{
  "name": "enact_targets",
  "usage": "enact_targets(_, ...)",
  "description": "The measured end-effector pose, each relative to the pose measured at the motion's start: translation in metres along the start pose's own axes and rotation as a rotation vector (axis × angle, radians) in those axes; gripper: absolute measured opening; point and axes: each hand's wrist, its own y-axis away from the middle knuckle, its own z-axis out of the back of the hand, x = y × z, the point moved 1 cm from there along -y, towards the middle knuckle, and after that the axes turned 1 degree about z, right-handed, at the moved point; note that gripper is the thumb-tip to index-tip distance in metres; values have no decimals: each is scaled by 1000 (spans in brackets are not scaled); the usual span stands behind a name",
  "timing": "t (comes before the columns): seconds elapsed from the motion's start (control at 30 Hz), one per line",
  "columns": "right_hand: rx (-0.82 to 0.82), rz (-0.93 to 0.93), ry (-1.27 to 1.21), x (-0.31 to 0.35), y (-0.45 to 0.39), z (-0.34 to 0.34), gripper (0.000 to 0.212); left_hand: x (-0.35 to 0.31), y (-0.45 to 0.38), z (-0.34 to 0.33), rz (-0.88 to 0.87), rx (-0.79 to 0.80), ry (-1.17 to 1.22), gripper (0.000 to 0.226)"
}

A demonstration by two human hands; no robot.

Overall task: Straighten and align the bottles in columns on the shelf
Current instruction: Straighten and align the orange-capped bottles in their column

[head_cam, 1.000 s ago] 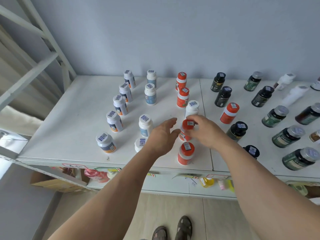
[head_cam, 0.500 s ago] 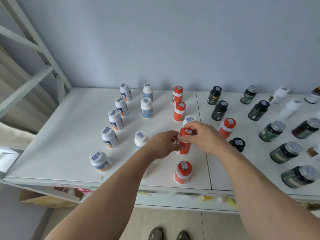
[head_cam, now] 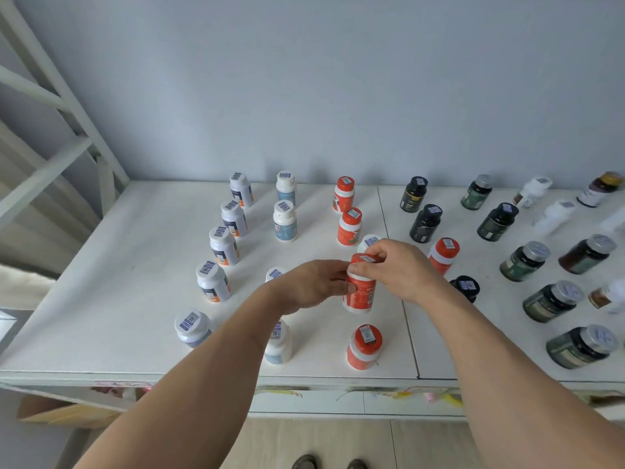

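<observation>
A stockroom or shop: barcoded supplement bottles (head_cam: 349,226) on white shelf (head_cam: 142,265).

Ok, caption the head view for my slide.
Both hands, left hand and right hand, grip an orange bottle upright on the white shelf.

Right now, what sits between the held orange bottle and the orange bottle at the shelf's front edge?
Nothing: head view shows bare white shelf between the held orange bottle and the front orange bottle.
</observation>
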Motion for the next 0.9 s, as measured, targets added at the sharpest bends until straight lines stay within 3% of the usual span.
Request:
enact_targets(0.3, -15, -27, -4, 2, 1, 0, 50, -2, -3, 4, 6, 50, -52, 42)
enact_targets(0.6, -14, -59, 22, -7, 11, -24, 47, -7, -8, 4, -28, -58, -529, 53)
enact_targets(0.9, -77, -66, 54, -16, 19, -47, 48, 1, -13, 2, -44, -133, -614, 54)
